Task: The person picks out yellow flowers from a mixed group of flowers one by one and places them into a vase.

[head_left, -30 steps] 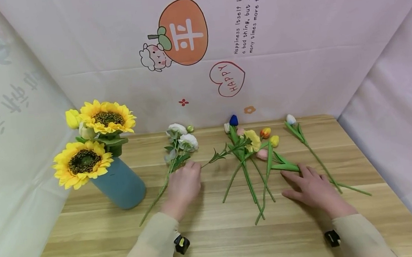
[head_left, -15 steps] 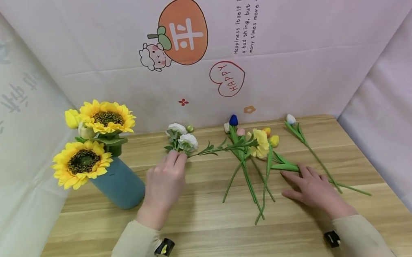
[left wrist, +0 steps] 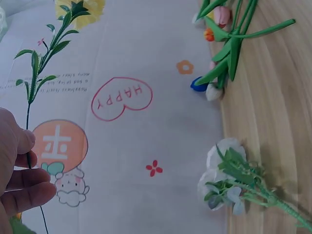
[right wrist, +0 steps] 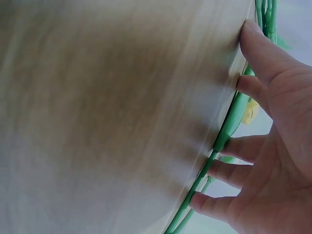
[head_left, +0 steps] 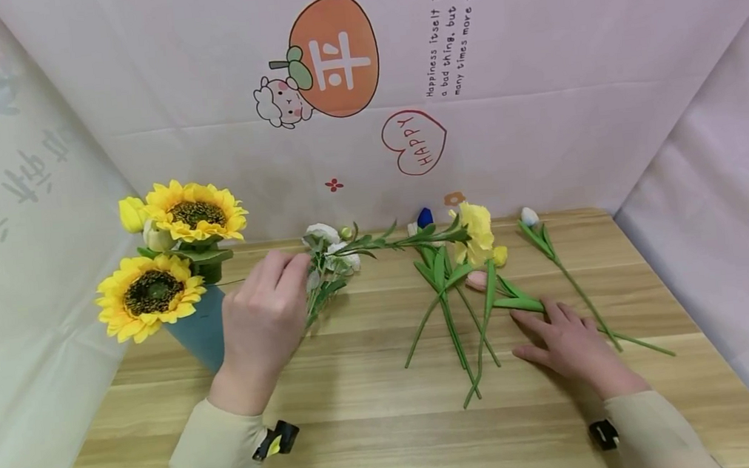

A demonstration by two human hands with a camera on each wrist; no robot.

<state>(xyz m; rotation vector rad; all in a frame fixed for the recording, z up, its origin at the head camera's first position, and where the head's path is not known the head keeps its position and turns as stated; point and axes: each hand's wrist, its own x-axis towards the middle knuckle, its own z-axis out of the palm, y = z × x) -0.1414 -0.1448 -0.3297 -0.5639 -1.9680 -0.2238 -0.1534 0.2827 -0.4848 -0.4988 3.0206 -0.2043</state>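
Observation:
In the head view, my left hand (head_left: 264, 318) is raised in front of the blue vase (head_left: 197, 333). It pinches the thin, leafy stem of a yellow flower (head_left: 474, 231), whose ruffled bloom points right above the tulips. The left wrist view shows thumb and fingers of the left hand (left wrist: 22, 168) around that stem. My right hand (head_left: 567, 342) rests on the table with spread fingers. Their tips touch the green stem of the pink tulip (head_left: 477, 280); in the right wrist view they lie along a tulip stem (right wrist: 234, 117). Sunflowers (head_left: 154, 292) stand in the tilted-looking vase, partly hidden.
A stem of white flowers (head_left: 322, 232) lies behind the left hand. Several tulips lie crossed mid-table, among them a blue tulip (head_left: 424, 217) and a yellow tulip (head_left: 500, 256). A white tulip (head_left: 530, 217) lies far right. A printed cloth (head_left: 523, 102) hangs behind the wooden table (head_left: 378, 427).
My left hand has moved left and up toward the vase, lifting the yellow flower off the tulips with its bloom trailing right. My right hand has stayed in place.

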